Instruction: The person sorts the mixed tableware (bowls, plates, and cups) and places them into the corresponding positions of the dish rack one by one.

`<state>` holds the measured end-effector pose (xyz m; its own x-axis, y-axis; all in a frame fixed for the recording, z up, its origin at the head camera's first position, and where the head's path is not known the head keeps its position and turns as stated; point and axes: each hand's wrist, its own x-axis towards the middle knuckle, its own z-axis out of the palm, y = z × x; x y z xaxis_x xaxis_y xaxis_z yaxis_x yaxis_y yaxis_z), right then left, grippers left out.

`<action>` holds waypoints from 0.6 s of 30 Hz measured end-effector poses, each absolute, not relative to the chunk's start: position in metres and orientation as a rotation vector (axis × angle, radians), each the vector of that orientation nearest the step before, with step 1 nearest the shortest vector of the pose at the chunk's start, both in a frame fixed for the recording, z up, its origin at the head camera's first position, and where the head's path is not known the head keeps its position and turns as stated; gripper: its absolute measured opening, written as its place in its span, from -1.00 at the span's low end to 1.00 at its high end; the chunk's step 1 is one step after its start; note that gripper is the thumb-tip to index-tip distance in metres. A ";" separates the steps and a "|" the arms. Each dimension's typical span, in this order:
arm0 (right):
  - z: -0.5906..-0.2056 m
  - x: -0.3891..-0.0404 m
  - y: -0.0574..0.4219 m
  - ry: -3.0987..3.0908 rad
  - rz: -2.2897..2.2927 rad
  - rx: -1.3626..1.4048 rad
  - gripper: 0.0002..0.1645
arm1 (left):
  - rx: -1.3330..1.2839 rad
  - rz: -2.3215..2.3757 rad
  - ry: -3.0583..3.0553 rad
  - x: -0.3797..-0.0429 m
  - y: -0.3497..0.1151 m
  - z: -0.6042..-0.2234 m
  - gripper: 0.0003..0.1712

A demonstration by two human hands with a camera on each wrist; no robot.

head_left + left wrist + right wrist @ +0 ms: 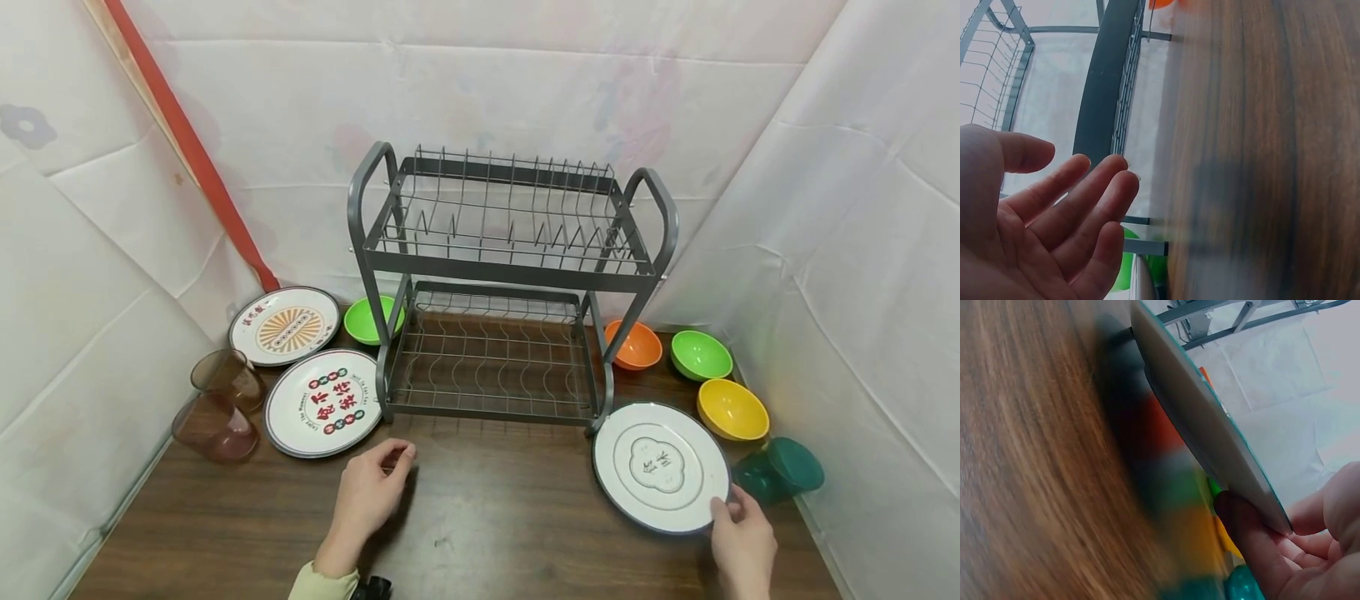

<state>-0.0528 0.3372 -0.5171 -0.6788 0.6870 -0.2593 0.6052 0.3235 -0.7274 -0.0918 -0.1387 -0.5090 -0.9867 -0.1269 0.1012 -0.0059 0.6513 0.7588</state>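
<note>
My right hand pinches the near right rim of a white plate with a dark edge and a cloud-shaped emblem. In the right wrist view the plate is seen edge-on above the wood, thumb on one face and fingers under the other. Left of centre, my left hand hovers over the table, holding nothing; its fingers are loosely bent in the left wrist view. Just beyond that hand lies a white plate with red lettering. A two-tier dark metal dish rack stands between the hands at the back.
At the back left are a sunburst plate, a green bowl and two tinted cups. Right of the rack sit an orange bowl, another green bowl, a yellow bowl and a teal cup. Fabric walls enclose the table.
</note>
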 end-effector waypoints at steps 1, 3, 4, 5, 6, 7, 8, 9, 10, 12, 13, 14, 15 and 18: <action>-0.516 -0.051 0.338 -2.489 1.290 -1.207 -0.30 | 0.105 -1.248 -2.723 -0.092 -0.138 -0.509 -0.83; -0.515 -0.047 0.340 -2.518 1.277 -1.189 -0.30 | 0.095 -1.249 -2.728 -0.092 -0.137 -0.509 -0.84; -0.514 -0.045 0.341 -2.532 1.276 -1.176 -0.29 | 0.089 -1.251 -2.731 -0.092 -0.136 -0.509 -0.84; -0.512 -0.044 0.341 -2.547 1.272 -1.167 -0.29 | 0.086 -1.256 -2.732 -0.092 -0.135 -0.509 -0.85; -0.512 -0.042 0.341 -2.561 1.269 -1.158 -0.30 | 0.082 -1.258 -2.734 -0.092 -0.134 -0.509 -0.85; -0.511 -0.041 0.341 -2.581 1.259 -1.146 -0.30 | 0.079 -1.261 -2.735 -0.092 -0.133 -0.509 -0.86; -0.510 -0.040 0.341 -2.600 1.254 -1.140 -0.31 | 0.080 -1.264 -2.735 -0.091 -0.133 -0.509 -0.86; -0.510 -0.038 0.341 -2.615 1.263 -1.127 -0.31 | 0.077 -1.267 -2.735 -0.091 -0.132 -0.509 -0.87; -0.509 -0.037 0.340 -2.634 1.269 -1.121 -0.32 | 0.074 -1.268 -2.736 -0.091 -0.132 -0.509 -0.87; -0.508 -0.035 0.339 -2.671 1.293 -1.110 -0.32 | 0.067 -1.274 -2.735 -0.091 -0.131 -0.509 -0.87; -0.508 -0.034 0.339 -2.693 1.300 -1.097 -0.33 | 0.067 -1.277 -2.734 -0.091 -0.130 -0.509 -0.86; -0.508 -0.033 0.338 -2.712 1.321 -1.087 -0.32 | 0.067 -1.282 -2.732 -0.091 -0.130 -0.510 -0.86; -0.507 -0.032 0.338 -2.733 1.331 -1.069 -0.31 | 0.065 -1.289 -2.730 -0.091 -0.129 -0.510 -0.86; -0.506 -0.032 0.335 -2.796 1.368 -1.027 -0.31 | 0.061 -1.310 -2.732 -0.091 -0.127 -0.512 -0.85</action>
